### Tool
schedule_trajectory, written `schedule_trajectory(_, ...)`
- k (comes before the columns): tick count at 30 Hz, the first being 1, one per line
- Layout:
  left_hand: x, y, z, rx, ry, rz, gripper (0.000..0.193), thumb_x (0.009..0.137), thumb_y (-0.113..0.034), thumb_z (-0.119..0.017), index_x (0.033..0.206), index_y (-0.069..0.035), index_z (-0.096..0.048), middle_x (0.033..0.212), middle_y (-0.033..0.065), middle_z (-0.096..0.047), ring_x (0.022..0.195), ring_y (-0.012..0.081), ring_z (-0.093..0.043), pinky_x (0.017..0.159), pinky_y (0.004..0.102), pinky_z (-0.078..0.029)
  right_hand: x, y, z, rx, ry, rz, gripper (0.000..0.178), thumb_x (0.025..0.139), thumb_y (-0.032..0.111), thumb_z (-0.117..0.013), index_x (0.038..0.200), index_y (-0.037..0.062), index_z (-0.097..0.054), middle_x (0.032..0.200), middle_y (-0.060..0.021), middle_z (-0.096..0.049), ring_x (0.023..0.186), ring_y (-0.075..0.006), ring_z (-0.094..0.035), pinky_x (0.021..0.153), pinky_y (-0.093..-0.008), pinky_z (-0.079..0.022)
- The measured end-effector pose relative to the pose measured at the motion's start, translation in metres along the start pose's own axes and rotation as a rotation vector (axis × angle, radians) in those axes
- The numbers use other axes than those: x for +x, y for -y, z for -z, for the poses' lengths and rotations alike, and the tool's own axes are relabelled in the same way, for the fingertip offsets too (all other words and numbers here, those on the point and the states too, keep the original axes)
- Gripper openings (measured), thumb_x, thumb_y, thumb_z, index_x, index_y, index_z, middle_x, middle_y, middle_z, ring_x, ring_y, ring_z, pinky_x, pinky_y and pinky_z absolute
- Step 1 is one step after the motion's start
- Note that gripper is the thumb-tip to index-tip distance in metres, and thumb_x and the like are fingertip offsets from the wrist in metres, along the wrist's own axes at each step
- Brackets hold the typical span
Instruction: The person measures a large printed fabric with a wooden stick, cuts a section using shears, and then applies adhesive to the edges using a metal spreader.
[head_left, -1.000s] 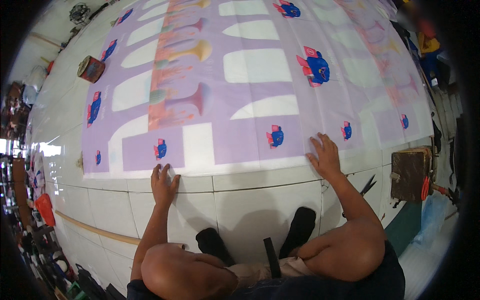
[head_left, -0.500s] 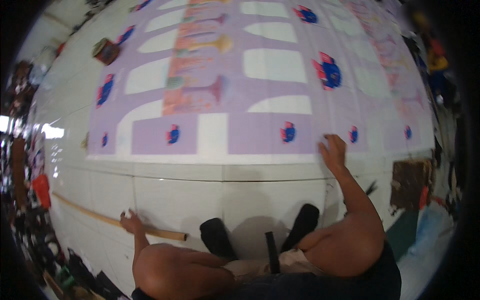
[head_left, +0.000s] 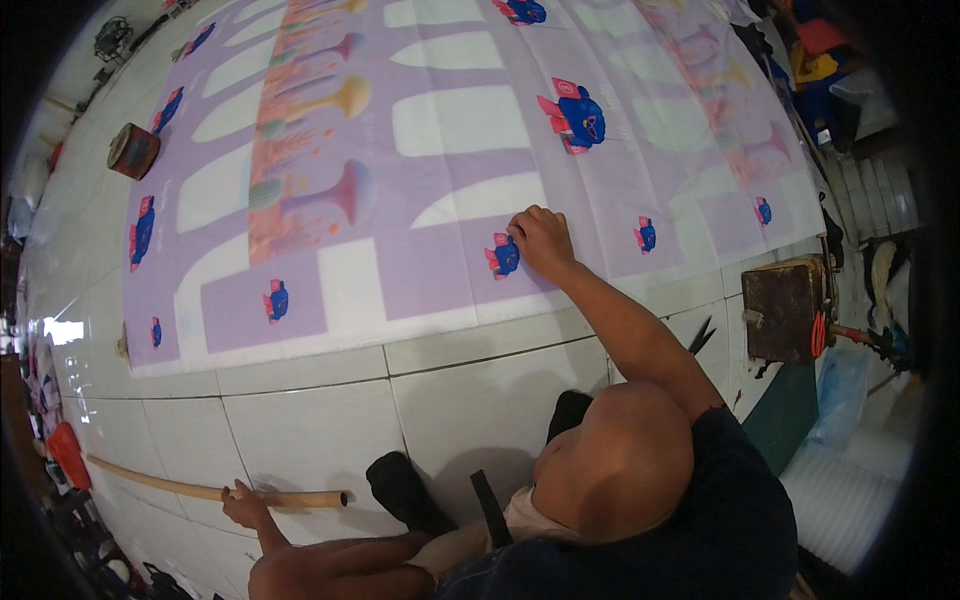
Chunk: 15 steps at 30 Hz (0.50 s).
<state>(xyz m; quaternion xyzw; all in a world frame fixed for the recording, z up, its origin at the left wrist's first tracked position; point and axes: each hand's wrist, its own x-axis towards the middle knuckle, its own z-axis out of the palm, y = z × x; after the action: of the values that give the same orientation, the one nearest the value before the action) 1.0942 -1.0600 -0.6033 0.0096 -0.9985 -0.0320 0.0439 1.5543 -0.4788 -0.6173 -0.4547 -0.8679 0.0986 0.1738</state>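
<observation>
Bare hands are held well apart: by the left hand (head_left: 243,505), a slender tan tube (head_left: 305,499) is gripped near its hollow, dark-mouthed end, while the right hand (head_left: 543,243) is rested on a printed sheet (head_left: 350,285) with its fingers bent; whether any material is pinched there cannot be told. The sheet, thin, smooth and marked by faint creases, is spread wide over glossy white floor tiles (head_left: 300,425). Its lilac ground is patterned with white rounded-end panels, orange bands and small blue-and-pink figures. At its left edge a rusty, cylindrical tin (head_left: 134,151) is seen. Beyond the right forearm, dark pointed scissors (head_left: 703,335) are partly hidden, near a scuffed, brown, rectangular block (head_left: 783,312).
</observation>
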Motion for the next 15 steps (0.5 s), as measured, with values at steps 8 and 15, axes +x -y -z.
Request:
schedule_trajectory(8,-0.012,0.034,-0.045,-0.562,0.474,0.512,0.063,0.089,-0.044,-0.065,0.121,0.009,-0.052,0.106,0.0252,-0.061,0.089,0.0361,-0.064,0.077,0.0482,-0.053,-0.077,-0.160,0.019,-0.158,-0.241,-0.462,0.026,0.094,0.027,-0.055,0.106,0.0062,-0.064,0.094,-0.0147,-0.066,0.093,-0.0368,-0.061,0.094,-0.0493,-0.039)
schedule_trajectory(15,0.003,-0.036,-0.012,-0.702,-0.049,0.377,0.052,0.093,-0.032,-0.055,0.121,0.011,-0.047,0.115,0.0249,-0.058,0.101,0.0356,-0.059,0.089,0.0440,-0.048,-0.059,-0.035,0.103,0.155,-0.051,-0.229,0.032,0.097,0.034,-0.055,0.102,0.0052,-0.068,0.091,-0.0210,-0.065,0.092,-0.0386,-0.060,0.090,-0.0464,-0.046)
